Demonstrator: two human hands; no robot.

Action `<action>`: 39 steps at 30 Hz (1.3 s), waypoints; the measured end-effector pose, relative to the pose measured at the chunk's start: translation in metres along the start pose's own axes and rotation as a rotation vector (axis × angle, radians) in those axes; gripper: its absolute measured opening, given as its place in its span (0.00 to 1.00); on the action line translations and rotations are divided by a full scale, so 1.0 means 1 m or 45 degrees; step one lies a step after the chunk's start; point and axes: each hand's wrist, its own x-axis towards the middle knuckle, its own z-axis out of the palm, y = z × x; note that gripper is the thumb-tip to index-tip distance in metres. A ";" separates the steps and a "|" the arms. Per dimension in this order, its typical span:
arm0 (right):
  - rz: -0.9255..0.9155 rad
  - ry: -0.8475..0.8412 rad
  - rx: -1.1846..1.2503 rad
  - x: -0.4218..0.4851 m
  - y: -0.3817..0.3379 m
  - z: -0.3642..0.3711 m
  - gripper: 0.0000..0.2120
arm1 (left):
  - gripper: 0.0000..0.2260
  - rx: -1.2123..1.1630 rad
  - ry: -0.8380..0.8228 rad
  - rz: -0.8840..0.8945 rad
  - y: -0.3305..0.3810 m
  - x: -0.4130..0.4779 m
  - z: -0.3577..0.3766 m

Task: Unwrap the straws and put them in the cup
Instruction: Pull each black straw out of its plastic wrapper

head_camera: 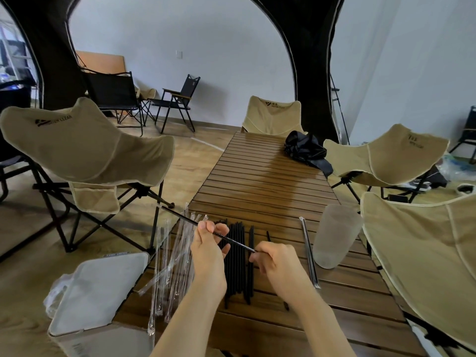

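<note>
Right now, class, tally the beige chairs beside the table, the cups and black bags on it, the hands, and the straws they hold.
Beige chairs: 4
Cup: 1
Black bag: 1
Hands: 2
Held straw: 1
Total: 9

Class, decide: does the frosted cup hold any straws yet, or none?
None. The frosted cup stands upright on the wooden table; no dark straw shows through its translucent wall or above its rim.
</note>
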 end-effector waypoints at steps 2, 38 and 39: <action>0.011 -0.018 0.006 -0.001 -0.001 -0.002 0.15 | 0.16 0.016 -0.036 -0.022 -0.003 -0.001 0.001; -0.177 0.144 -0.134 -0.003 -0.003 -0.019 0.14 | 0.12 0.051 -0.177 0.001 -0.003 -0.013 0.006; -0.173 0.139 -0.094 -0.004 -0.003 -0.017 0.12 | 0.10 0.191 -0.253 0.046 -0.005 -0.015 0.006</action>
